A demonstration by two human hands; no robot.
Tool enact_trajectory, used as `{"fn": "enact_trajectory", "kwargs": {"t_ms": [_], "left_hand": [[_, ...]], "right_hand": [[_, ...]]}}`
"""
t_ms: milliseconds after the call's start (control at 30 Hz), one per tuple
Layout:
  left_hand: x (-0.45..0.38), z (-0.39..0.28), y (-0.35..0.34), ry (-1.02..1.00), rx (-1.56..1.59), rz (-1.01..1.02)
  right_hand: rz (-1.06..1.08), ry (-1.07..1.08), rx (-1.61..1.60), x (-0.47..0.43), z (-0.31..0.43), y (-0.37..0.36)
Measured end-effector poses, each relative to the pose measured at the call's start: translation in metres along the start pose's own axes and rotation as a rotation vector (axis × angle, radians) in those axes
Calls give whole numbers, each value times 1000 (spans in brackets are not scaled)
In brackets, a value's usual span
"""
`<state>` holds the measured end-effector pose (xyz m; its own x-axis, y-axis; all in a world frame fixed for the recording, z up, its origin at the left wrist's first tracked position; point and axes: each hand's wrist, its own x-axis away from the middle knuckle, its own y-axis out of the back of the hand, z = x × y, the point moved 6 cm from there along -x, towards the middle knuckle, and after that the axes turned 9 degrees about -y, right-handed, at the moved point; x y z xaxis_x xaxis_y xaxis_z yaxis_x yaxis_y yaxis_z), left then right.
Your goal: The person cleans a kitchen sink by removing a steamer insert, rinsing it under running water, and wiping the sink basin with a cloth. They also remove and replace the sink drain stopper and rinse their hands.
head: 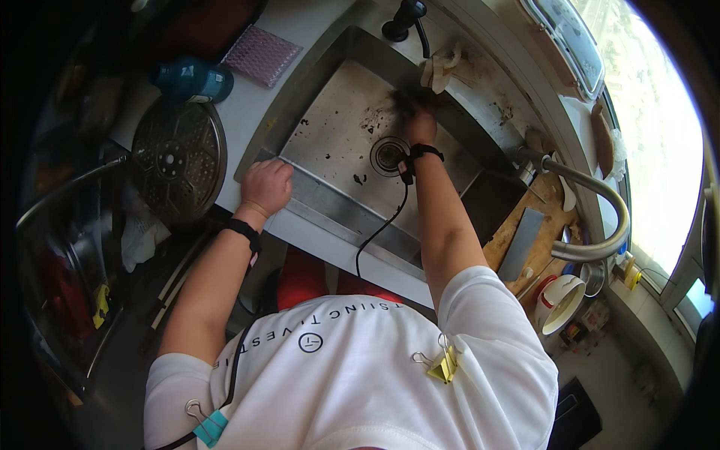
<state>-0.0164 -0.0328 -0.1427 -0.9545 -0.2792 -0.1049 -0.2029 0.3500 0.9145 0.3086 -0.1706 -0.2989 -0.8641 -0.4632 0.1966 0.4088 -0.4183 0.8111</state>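
My left hand (265,187) rests on the near left corner of a stainless steel sink (315,132), its fingers curled over the rim and the fingertips hidden. Inside the sink, my right hand (422,126) reaches down past the round drain strainer (390,156) toward the far right wall. A dark, blurred clump (402,104) lies at its fingers; whether the hand grips it cannot be told. Black scraps of debris (360,179) are scattered over the sink floor. Both wrists wear black straps, and a black cable (385,225) hangs from the right one.
A perforated metal steamer plate (174,160), a teal bottle (197,81) and bubble wrap (263,55) are on the left. A curved faucet (610,197) stands at right above a wooden board (509,228) with a cleaver (522,243). Behind the sink is a black soap dispenser (404,22).
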Motion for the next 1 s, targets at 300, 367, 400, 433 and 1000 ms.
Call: {"fn": "enact_trajectory", "kwargs": {"t_ms": [300,367,400,433,1000], "left_hand": [[1,4,2,-6,19,-41],[1,5,2,6,12,-13],[1,5,3,7,14,-16],[1,5,3,8,18,-20],[2,8,3,5,50,-94]], "right_hand": [[392,343,35,30,72,-63],[365,342,2,18,101,-76],[398,351,46,16,113,-87],[395,374,65,17,122,-91],[792,506,213,94,168,-84]]}}
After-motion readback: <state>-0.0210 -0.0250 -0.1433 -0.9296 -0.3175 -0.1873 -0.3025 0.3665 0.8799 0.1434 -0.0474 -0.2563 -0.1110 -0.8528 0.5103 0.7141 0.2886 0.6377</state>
